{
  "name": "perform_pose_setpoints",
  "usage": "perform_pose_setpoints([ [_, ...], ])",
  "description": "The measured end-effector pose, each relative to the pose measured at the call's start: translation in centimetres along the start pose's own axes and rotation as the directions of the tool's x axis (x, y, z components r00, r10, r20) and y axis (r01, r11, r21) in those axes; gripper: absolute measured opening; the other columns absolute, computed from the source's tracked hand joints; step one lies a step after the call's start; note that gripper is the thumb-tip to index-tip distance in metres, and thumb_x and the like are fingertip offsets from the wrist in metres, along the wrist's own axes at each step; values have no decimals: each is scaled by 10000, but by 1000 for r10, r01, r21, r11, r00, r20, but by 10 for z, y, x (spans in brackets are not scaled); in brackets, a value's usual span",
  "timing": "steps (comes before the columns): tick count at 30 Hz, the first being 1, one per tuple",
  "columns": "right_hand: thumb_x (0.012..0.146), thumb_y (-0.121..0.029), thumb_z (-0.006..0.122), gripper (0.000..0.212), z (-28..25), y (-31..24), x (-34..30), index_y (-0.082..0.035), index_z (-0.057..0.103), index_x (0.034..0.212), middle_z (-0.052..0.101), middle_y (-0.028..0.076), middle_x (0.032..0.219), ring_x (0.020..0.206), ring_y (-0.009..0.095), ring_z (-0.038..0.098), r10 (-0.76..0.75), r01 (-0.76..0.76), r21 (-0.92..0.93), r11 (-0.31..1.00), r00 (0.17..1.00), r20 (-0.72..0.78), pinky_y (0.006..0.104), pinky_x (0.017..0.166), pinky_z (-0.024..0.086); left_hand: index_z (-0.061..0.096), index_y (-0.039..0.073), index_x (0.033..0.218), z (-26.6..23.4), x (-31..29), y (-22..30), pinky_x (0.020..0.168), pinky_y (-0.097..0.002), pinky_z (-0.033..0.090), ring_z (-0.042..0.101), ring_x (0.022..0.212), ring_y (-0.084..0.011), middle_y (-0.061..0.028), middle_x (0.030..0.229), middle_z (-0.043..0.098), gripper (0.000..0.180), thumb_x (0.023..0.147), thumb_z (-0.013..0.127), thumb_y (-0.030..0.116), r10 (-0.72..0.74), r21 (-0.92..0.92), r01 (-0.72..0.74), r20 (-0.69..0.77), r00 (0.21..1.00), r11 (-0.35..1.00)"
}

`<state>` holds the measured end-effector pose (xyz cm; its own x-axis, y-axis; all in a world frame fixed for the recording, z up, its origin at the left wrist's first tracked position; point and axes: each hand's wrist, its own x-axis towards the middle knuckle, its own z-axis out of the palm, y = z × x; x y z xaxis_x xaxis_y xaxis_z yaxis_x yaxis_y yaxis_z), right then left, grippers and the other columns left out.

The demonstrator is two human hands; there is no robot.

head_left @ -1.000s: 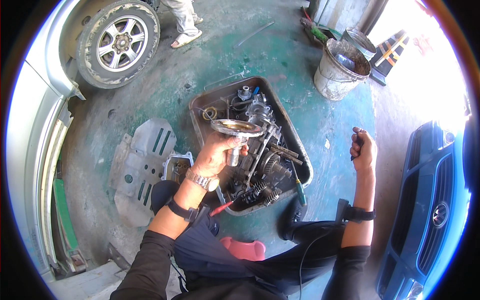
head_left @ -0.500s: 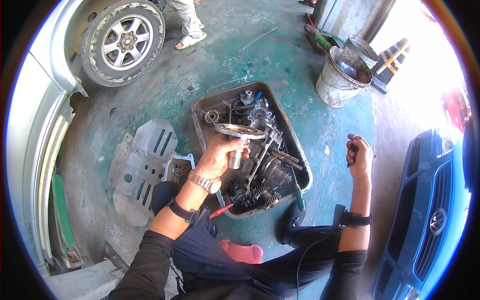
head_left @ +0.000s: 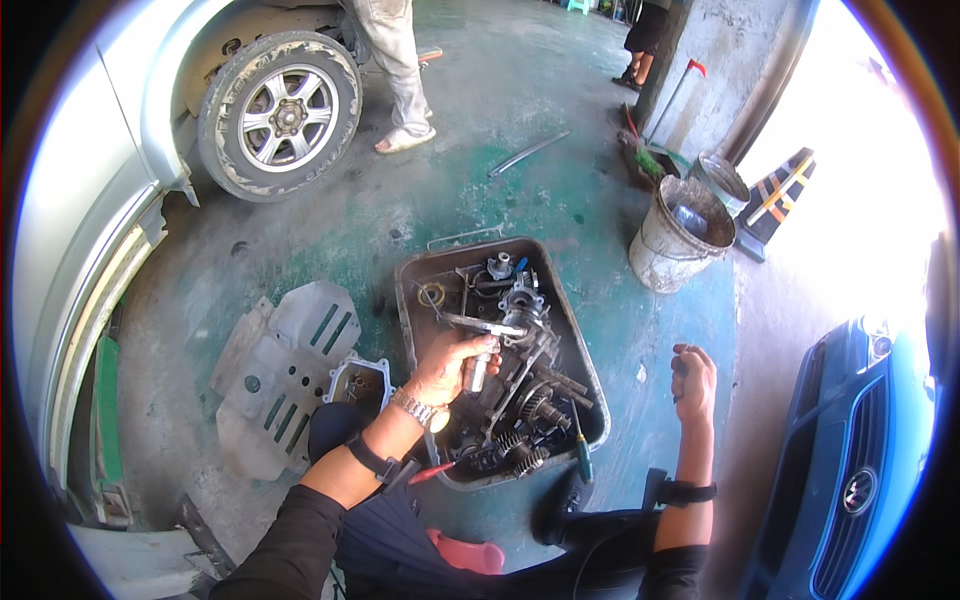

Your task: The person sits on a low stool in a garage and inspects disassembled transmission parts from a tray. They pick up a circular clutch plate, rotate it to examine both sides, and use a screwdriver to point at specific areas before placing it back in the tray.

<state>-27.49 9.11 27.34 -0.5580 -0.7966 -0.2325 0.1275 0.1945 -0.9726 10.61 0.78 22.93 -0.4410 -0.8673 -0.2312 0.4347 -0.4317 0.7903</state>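
Observation:
My left hand (head_left: 440,372) is closed round the tubular shank of a metal flanged shaft (head_left: 490,328). Its round flange faces up, above the parts tray. My right hand (head_left: 695,385) is held apart to the right, fingers curled; whatever they hold, if anything, is hidden. Below the flanged shaft stands a grey tray (head_left: 575,325) full of greasy gearbox parts, among them a toothed gear (head_left: 540,408) and a casting (head_left: 525,362). A green-handled screwdriver (head_left: 584,457) leans over the tray's near right edge, and a red-handled tool (head_left: 432,472) lies at its near left corner.
Left of the tray lie a slotted metal plate (head_left: 285,375) and an open housing (head_left: 362,383). A pink stool (head_left: 468,555) is below me. Dirty buckets (head_left: 672,240) stand at far right. Cars flank both sides: a wheel (head_left: 285,115) and a blue front (head_left: 850,450). People stand farther off.
My left hand has lowered with the flanged shaft, whose flange now looks flatter, nearly edge-on. My right hand has moved slightly left and down in view. The whole view has shifted, showing more of the background.

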Motion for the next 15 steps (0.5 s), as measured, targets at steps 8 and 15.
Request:
perform_pose_setpoints([
  [8, 899, -136, 502, 222, 5, -2, -5, 2, 638, 1005, 546, 27, 704, 486, 58, 400, -42, 43, -88, 995, 999, 16, 215, 415, 274, 701, 24, 962, 2, -5, 4, 659, -297, 535, 693, 767, -190, -75, 847, 707, 244, 872, 727, 249, -72, 28, 76, -105, 992, 997],
  [15, 900, -127, 512, 204, 13, -1, -15, -17, 642, 1012, 546, -1, 731, 514, 36, 387, -22, 29, -111, 993, 998, 63, 198, 433, 269, 667, 43, 977, -11, 1, 1, 649, -301, 556, 678, 742, -180, -67, 866, 687, 203, 846, 749, 175, -77, 110, 97, -181, 980, 989],
])
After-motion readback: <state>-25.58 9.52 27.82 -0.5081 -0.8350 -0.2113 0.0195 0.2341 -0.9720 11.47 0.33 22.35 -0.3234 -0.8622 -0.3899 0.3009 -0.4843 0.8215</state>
